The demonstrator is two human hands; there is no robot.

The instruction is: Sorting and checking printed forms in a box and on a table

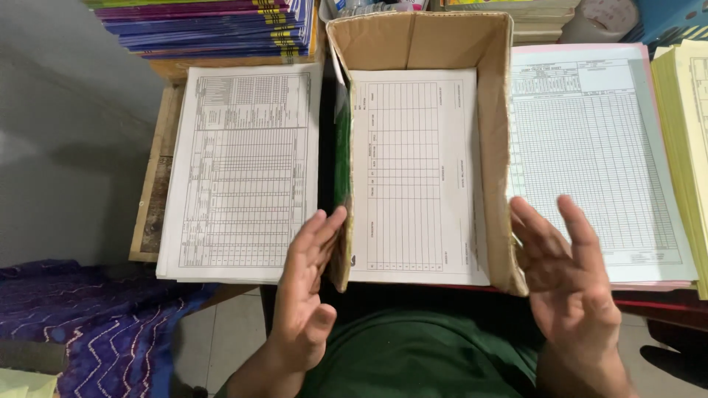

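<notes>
Cardboard box [495,147] at frame centre on worktop [166,125], printed sheets [413,169] inside. Your left hand [306,291] and right hand [571,276] flank near corners, fingers spread, gripping nothing. Walls thin, floppy; load likely heavy, so support it underneath.

brown box [495,110] at 12 o'clock, white gridded form [417,177] inside, purple zigzag cloth [103,324] at 8 o'clock, yellow paper stack [689,133] at 3 o'clock

One box [420,44], roughly four form stacks [243,169].

Left hand [306,295] and right hand [568,273] open, palms facing inward.
</notes>
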